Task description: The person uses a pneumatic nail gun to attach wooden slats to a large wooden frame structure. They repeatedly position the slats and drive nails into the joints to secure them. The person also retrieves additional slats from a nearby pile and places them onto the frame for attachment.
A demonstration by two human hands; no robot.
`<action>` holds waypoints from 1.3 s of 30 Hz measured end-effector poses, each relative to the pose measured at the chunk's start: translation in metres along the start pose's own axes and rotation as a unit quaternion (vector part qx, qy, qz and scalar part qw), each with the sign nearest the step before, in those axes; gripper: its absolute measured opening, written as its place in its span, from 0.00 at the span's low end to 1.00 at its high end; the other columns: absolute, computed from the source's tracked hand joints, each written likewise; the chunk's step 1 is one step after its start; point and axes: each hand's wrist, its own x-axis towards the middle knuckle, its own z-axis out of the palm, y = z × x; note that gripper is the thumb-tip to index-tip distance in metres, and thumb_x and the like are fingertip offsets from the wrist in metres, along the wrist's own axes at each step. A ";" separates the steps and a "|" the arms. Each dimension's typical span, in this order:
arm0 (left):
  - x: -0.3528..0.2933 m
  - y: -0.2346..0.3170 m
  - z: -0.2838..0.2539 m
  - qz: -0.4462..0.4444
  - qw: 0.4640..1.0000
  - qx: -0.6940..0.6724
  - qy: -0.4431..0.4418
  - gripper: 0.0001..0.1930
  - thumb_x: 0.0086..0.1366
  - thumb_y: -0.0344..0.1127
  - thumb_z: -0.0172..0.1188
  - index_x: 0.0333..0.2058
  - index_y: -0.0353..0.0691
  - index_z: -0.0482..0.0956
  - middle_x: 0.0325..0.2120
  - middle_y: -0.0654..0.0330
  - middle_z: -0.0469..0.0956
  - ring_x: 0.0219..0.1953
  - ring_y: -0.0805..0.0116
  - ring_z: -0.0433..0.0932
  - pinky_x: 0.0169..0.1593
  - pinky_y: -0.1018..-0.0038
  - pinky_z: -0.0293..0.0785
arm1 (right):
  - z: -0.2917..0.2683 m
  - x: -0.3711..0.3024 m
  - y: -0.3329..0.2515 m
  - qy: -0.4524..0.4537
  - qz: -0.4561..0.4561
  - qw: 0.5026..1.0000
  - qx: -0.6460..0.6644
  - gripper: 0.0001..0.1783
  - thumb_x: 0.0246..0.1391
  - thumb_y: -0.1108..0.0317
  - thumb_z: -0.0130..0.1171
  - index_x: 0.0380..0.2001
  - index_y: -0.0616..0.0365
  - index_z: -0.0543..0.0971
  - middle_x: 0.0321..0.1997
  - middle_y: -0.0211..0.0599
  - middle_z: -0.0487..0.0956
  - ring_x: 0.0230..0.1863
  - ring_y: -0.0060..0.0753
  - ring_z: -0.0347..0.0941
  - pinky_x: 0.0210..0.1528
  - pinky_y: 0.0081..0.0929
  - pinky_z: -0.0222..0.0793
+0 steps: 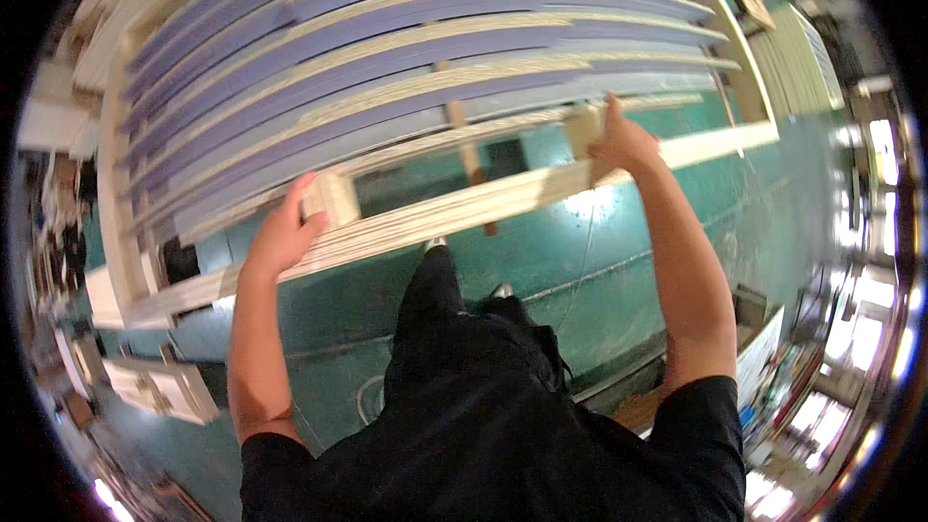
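Observation:
A long pale wooden rail, looking like several thin strips stacked together, crosses in front of me. Just beyond it my left hand is closed, thumb and fingers, about a light wooden block. On the right side, my right hand clasps a second pale block, its index finger stretched along the block's edge. Past the blocks runs a thin wooden strip. Beyond that, rows of blue-purple panels with pale edges stand in a big wooden frame. Motion blur softens the blocks and fingers.
Green floor shows under the frame and around my feet. White wooden pieces lie at the lower left. Stacked pale boards stand at the far right. A thin cord hangs between the rail and my legs.

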 end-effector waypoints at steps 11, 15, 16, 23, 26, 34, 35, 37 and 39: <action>0.057 -0.027 -0.005 0.005 0.988 0.111 0.103 0.36 0.73 0.32 0.59 0.74 0.35 0.55 0.66 0.45 0.68 0.64 0.52 0.71 0.66 0.60 0.69 | 0.238 -0.248 0.099 0.278 -0.130 0.860 0.408 0.33 0.54 0.57 0.65 0.63 0.54 0.75 0.59 0.50 0.78 0.61 0.57 0.73 0.65 0.53 0.66; 0.030 -0.056 -0.032 0.038 0.889 0.388 0.240 0.34 0.62 0.52 0.73 0.56 0.32 0.76 0.49 0.42 0.81 0.51 0.44 0.80 0.57 0.54 0.76 | 0.469 -0.392 0.169 0.106 0.151 0.825 0.535 0.30 0.51 0.61 0.63 0.59 0.54 0.78 0.61 0.52 0.78 0.66 0.57 0.72 0.64 0.54 0.70; 0.025 -0.030 -0.022 0.059 0.824 0.457 0.331 0.32 0.61 0.52 0.73 0.54 0.32 0.78 0.46 0.41 0.82 0.49 0.40 0.81 0.55 0.52 0.77 | 0.500 -0.431 0.203 0.020 0.274 0.797 0.538 0.30 0.51 0.62 0.64 0.60 0.54 0.79 0.62 0.52 0.79 0.65 0.57 0.73 0.65 0.51 0.71; -0.050 0.026 0.164 0.411 0.863 0.241 0.167 0.19 0.67 0.33 0.58 0.53 0.30 0.80 0.47 0.47 0.81 0.54 0.51 0.78 0.64 0.58 0.70 | 0.703 -0.649 0.344 0.356 0.646 0.638 0.223 0.26 0.49 0.67 0.65 0.53 0.62 0.80 0.50 0.55 0.82 0.57 0.56 0.77 0.63 0.50 0.69; -0.148 0.080 0.332 0.435 0.869 0.228 -0.068 0.18 0.65 0.37 0.63 0.50 0.34 0.81 0.48 0.48 0.80 0.56 0.50 0.77 0.64 0.57 0.71 | 0.739 -0.666 0.430 0.109 0.719 0.602 0.330 0.33 0.57 0.59 0.65 0.65 0.57 0.71 0.63 0.55 0.77 0.64 0.60 0.73 0.63 0.53 0.70; -0.239 0.031 0.441 0.279 0.875 0.215 -0.333 0.17 0.68 0.44 0.65 0.49 0.40 0.81 0.49 0.49 0.78 0.57 0.47 0.76 0.61 0.57 0.73 | 0.920 -0.746 0.493 0.210 0.674 0.690 0.157 0.55 0.60 0.30 0.60 0.70 0.69 0.61 0.66 0.63 0.73 0.58 0.65 0.78 0.56 0.57 0.75; -0.236 0.021 0.436 0.246 0.882 0.227 -0.332 0.18 0.68 0.45 0.64 0.49 0.40 0.81 0.49 0.49 0.78 0.57 0.47 0.76 0.60 0.57 0.74 | 0.916 -0.743 0.500 0.225 0.685 0.681 0.128 0.53 0.59 0.30 0.61 0.67 0.70 0.67 0.63 0.64 0.76 0.56 0.66 0.78 0.55 0.56 0.75; -0.231 -0.004 0.410 0.203 0.912 0.223 -0.277 0.18 0.68 0.47 0.64 0.48 0.41 0.82 0.48 0.49 0.79 0.54 0.48 0.78 0.57 0.56 0.75 | 0.872 -0.723 0.495 0.112 0.687 0.656 0.291 0.44 0.60 0.35 0.62 0.55 0.72 0.75 0.55 0.64 0.80 0.53 0.66 0.79 0.52 0.56 0.76; -0.215 -0.038 0.391 0.172 0.932 0.211 -0.240 0.17 0.68 0.46 0.64 0.48 0.41 0.82 0.48 0.49 0.81 0.52 0.48 0.79 0.56 0.56 0.76 | 0.823 -0.717 0.482 0.077 0.684 0.642 0.338 0.36 0.61 0.42 0.63 0.45 0.74 0.82 0.49 0.64 0.83 0.51 0.67 0.80 0.48 0.55 0.76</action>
